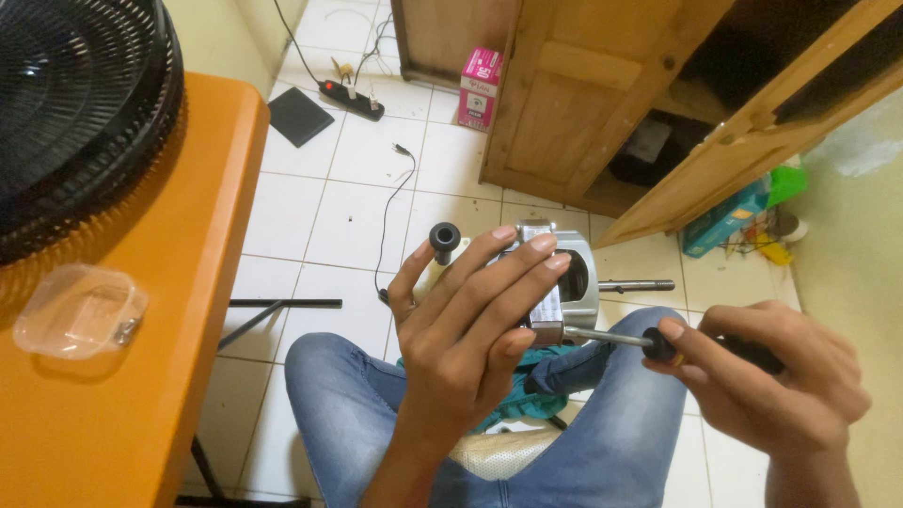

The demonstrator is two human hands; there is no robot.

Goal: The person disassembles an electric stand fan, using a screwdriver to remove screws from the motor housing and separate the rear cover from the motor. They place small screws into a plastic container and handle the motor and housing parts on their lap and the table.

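Note:
My left hand (470,325) is wrapped around a grey metal fan motor (576,282) held above my lap, with a steel shaft (636,285) sticking out to the right and a black knob (445,239) at its left end. My right hand (776,376) grips a black-handled screwdriver (621,339) whose metal shank points left and meets the motor's lower edge near my left thumb. My legs in blue jeans (357,414) are below, with a teal cloth (536,376) between them.
An orange table (141,310) stands at the left, carrying a black fan grille (75,103) and a clear plastic box (80,310). On the white tiled floor lie a power strip (350,97), a black cable (390,207) and a pink box (480,87). A wooden cabinet (583,103) stands open ahead.

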